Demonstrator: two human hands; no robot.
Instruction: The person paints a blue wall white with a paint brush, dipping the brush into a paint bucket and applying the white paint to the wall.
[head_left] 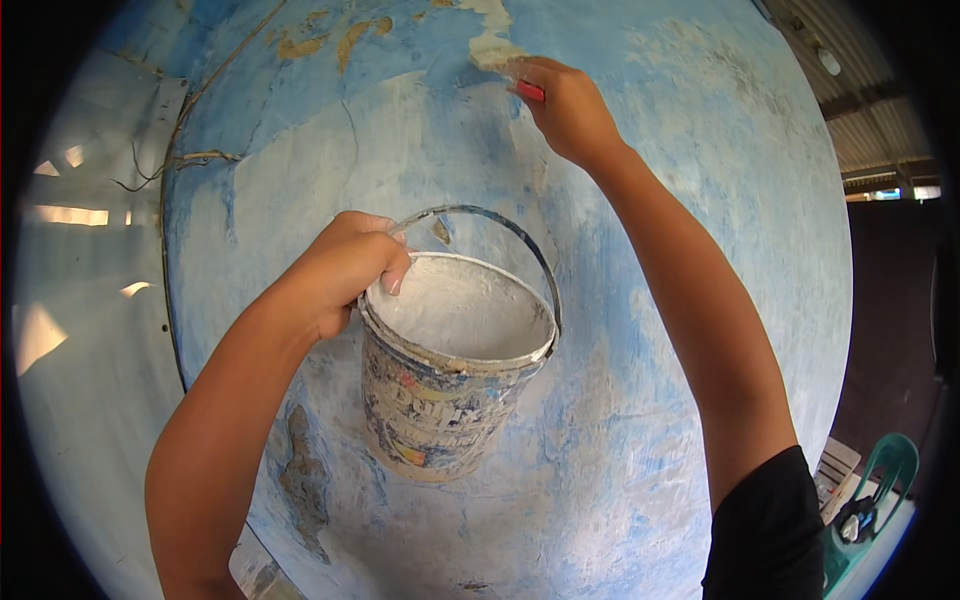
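My left hand [352,262] is closed on the near-left rim of a paint bucket [440,400], its thumb hooked over the inner edge. The bucket is smeared and tilted toward me, with whitish paint [450,310] coating its inside. Its dark wire handle [520,235] stands up in an arc over the opening. Higher up, my right hand [568,112] grips a paintbrush [495,57]. A bit of the brush's red handle shows below the fist, and its pale head meets the blue wall [590,380] beside a cream-coloured streak.
Patchy white paint covers much of the wall, with peeled spots [305,480] at lower left and near the top. Dry stems [205,156] run along its left edge beside metal sheeting [90,280]. A green plastic chair [888,475] with objects on it stands at lower right.
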